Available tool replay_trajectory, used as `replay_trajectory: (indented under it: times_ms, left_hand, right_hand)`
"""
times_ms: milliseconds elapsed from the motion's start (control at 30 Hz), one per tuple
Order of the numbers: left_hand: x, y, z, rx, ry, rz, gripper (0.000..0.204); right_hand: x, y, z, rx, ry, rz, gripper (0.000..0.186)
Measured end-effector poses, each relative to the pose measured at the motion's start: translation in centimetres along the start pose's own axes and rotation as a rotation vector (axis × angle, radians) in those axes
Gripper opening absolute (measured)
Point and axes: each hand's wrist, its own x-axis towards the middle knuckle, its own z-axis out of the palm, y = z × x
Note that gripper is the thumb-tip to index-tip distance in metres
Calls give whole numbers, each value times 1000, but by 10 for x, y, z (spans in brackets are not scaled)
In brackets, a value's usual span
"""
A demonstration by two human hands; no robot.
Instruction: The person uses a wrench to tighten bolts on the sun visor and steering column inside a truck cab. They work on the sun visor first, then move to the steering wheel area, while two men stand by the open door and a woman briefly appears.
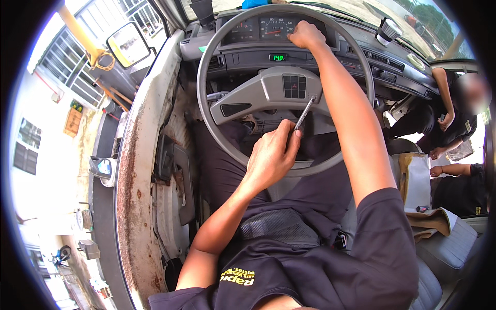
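Note:
A slim screwdriver (305,114) is pinched in my left hand (274,152). Its metal shaft slants up and to the right, and its tip overlaps the right part of the grey steering wheel (248,95) hub; I cannot tell if they touch. Beyond the hub, my right hand (308,36) reaches to the instrument cluster (268,30), with bent fingers at the right side of the gauges. What those fingertips grip, if anything, is hidden. My right forearm crosses in front of the wheel's right side.
A small green-lit display (278,57) sits below the gauges. The rusty door frame (137,170) borders my left, with a side mirror (129,45) outside. At right, a person (429,113) is by the passenger side, and another person's arm (454,170) extends near the seat (449,243).

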Motion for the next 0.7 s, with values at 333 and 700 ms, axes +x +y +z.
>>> replay_trajectory:
  times_ms: [333,700]
  left_hand:
    - [-1,-4,2,-26,24,30,23]
    - [-1,-12,7,-32,99,98,22]
  right_hand:
    - [-7,-21,2,-116,53,-202,32]
    - [-20,-19,-10,-145,12,-131,41]
